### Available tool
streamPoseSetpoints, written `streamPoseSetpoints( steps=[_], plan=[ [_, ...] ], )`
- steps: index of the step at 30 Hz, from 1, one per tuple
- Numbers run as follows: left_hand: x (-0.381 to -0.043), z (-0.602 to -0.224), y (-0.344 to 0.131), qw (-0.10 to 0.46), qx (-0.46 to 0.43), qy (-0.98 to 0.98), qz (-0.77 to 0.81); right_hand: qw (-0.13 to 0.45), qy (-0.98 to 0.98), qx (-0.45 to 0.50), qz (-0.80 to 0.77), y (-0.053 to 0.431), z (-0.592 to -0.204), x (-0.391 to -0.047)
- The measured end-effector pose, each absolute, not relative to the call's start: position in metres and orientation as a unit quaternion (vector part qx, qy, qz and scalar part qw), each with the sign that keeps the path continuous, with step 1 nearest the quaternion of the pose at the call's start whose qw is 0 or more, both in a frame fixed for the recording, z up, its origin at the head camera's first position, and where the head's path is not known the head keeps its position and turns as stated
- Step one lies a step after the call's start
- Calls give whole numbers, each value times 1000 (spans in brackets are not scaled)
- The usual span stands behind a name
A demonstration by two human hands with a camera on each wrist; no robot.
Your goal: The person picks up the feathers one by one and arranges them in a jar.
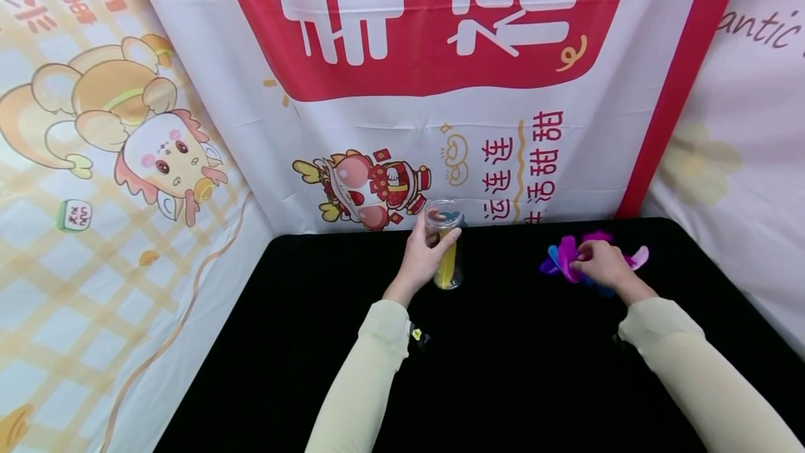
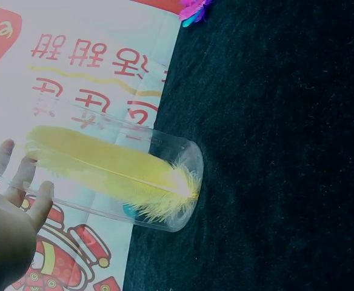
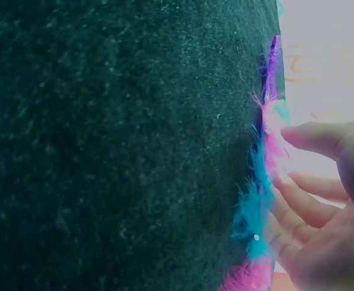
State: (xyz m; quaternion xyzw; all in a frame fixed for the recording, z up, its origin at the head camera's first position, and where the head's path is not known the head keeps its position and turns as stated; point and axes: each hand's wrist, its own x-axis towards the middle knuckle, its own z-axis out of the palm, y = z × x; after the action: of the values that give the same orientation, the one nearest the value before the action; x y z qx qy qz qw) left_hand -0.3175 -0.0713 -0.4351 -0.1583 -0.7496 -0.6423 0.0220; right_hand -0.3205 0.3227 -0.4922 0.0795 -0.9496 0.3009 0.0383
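Note:
Near the back edge, my left hand (image 1: 418, 257) grips a clear plastic jar (image 1: 458, 272) round its upper part. The jar stands upright, and a long yellow feather (image 2: 104, 160) leans inside it, its fluffy end at the bottom. To the right, my right hand (image 1: 602, 264) reaches into a small heap of feathers, pinching a magenta feather (image 1: 567, 257) between thumb and fingers. In the right wrist view, blue feathers (image 3: 259, 163) and a purple feather (image 3: 273, 63) lie close about the fingers. Part of the heap is hidden behind the right hand.
A black cloth-covered table (image 1: 516, 369) spreads below both hands. A white and red printed curtain (image 1: 440, 117) hangs right behind its back edge, with further printed cloths at left and right. A pale pink feather (image 1: 639, 257) sticks out on the heap's right side.

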Motion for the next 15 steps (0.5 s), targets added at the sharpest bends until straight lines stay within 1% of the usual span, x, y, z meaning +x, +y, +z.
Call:
streamPoseSetpoints(
  steps=[5,15],
  plan=[
    [-319,-440,-70,37,-157,-748,-643,29,-946,63,318,321,-492,-320],
    [-318,-438,-70,35,-156,-752,-639,20,-938,53,341,318,-489,-318]
  ],
)
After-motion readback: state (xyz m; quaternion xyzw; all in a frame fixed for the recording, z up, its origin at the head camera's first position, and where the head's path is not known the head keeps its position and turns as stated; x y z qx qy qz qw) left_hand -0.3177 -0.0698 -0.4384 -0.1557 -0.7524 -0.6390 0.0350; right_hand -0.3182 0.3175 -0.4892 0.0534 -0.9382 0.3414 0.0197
